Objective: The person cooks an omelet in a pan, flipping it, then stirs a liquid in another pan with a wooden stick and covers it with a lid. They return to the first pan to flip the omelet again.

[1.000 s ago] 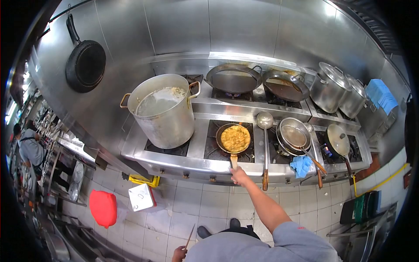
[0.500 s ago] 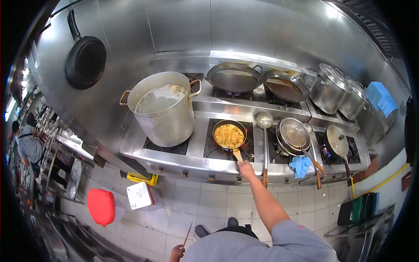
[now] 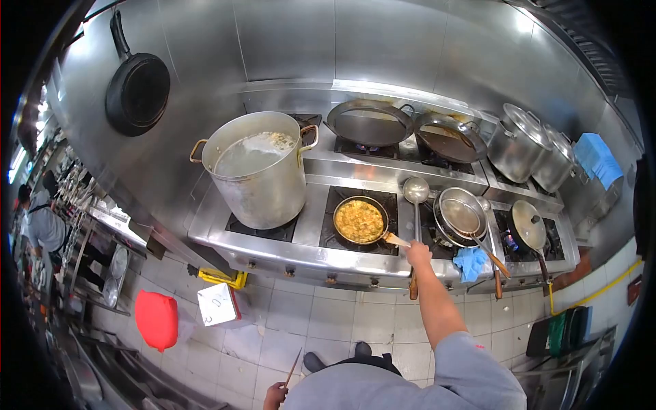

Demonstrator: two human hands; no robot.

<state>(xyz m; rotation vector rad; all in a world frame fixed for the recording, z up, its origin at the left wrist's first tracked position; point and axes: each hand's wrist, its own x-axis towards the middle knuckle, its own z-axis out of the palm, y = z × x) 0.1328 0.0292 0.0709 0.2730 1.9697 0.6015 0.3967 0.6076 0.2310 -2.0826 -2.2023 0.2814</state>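
My right hand (image 3: pixel 419 255) is closed round the pale handle (image 3: pixel 396 239) of a small frying pan (image 3: pixel 387 217). The pan sits over a front burner and holds a yellow, chunky egg-like mixture (image 3: pixel 359 220). Just beyond my right hand a long-handled ladle (image 3: pixel 415 191) lies across the stove. My left hand (image 3: pixel 275 394), low by my body, is closed on a thin, pointed utensil (image 3: pixel 294 367), held away from the stove; its exact kind I cannot make out.
A big stockpot (image 3: pixel 260 184) of cloudy liquid stands left. Behind are two wide pans (image 3: pixel 372 126); to the right, strainers (image 3: pixel 461 212), a blue cloth (image 3: pixel 470 263), a lidded pan (image 3: pixel 528 225) and lidded pots (image 3: pixel 516 150). A red-covered object (image 3: pixel 157 320) and white box (image 3: pixel 217 304) stand left; a person (image 3: pixel 48 225) is farther off.
The frying pan has shifted slightly towards me, and its handle has swung right with my right hand. My left hand has barely moved.
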